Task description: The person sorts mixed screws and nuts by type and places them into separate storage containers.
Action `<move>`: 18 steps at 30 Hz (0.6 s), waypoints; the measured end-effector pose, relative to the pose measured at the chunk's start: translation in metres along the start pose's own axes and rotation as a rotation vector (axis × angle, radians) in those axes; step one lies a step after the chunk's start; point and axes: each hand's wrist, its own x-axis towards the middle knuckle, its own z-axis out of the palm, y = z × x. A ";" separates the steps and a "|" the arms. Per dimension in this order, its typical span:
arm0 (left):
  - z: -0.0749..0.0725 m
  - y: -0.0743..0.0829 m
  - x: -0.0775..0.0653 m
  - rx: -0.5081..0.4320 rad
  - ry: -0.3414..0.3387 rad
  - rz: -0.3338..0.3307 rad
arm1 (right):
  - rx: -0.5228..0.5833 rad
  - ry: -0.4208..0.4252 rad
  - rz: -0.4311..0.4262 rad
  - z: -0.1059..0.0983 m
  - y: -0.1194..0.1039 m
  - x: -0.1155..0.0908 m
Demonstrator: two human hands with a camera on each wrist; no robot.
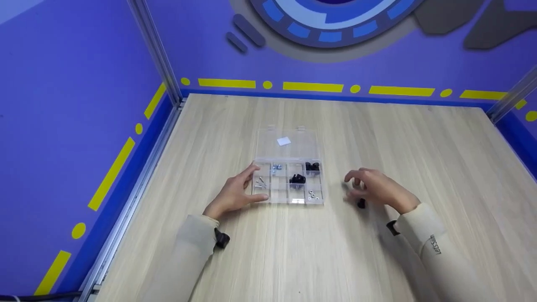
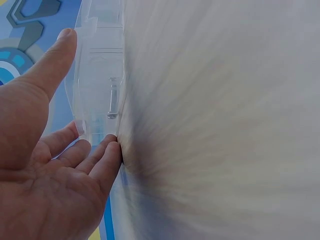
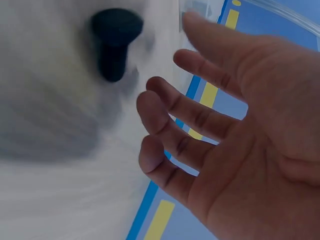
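Note:
A clear plastic compartment box stands on the table with its lid laid back. My left hand touches the box's left side, thumb at the near corner and fingers farther back; in the left wrist view its fingers are extended beside the clear wall. Silver screws, blue-silver pieces, black pieces and small white nuts lie in separate compartments. My right hand hovers right of the box, fingers loosely bent. Below it is a black wide-headed, short-shafted piece, apart from the fingertips.
More black pieces fill the box's back right compartment. A small white label is on the lid. The wooden table meets blue walls at the left and back, with a metal rail along the left edge.

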 end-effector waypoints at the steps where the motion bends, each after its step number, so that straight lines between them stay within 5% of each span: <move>1: 0.000 0.000 0.000 -0.001 0.000 -0.001 | 0.009 -0.012 0.010 0.001 0.001 -0.002; 10: 0.001 0.000 0.001 0.001 0.004 0.004 | 0.028 -0.079 0.069 0.003 0.007 -0.016; 18: 0.001 0.001 0.001 0.006 0.000 -0.001 | 0.080 -0.089 0.002 0.005 0.015 -0.028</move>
